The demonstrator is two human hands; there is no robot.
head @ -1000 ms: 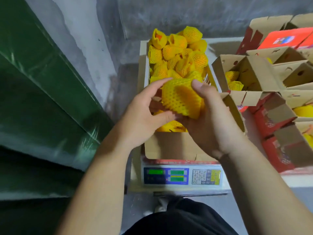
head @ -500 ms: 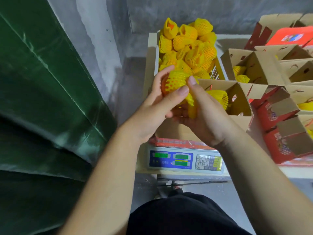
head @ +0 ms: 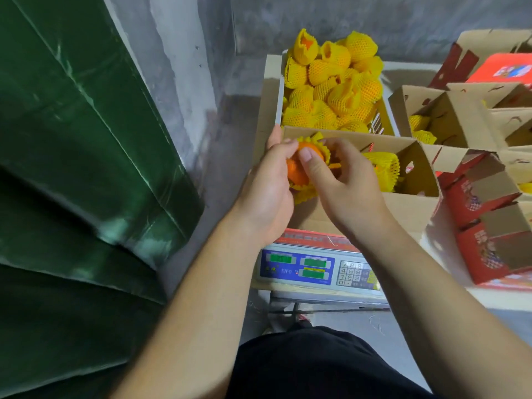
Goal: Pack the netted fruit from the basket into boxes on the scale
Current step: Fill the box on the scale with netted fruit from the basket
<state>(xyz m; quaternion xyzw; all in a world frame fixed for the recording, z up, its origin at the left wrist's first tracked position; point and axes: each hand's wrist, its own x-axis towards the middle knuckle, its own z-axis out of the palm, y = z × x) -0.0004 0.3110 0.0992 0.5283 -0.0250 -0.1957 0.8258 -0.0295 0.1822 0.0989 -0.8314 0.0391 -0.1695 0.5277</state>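
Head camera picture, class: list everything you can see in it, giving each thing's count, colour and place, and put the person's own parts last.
held fruit: one, orange in yellow foam net, over the near-left corner of the box on the scale
box on scale: one, brown cardboard, centre, one netted fruit showing inside
basket: one, pale, behind the box, heaped with yellow netted fruit
scale: one, blue panel with green displays, under the box
other boxes: several, brown and red, right
green sheet: one, left
left hand: grip on the held fruit
right hand: grip on the same fruit's net
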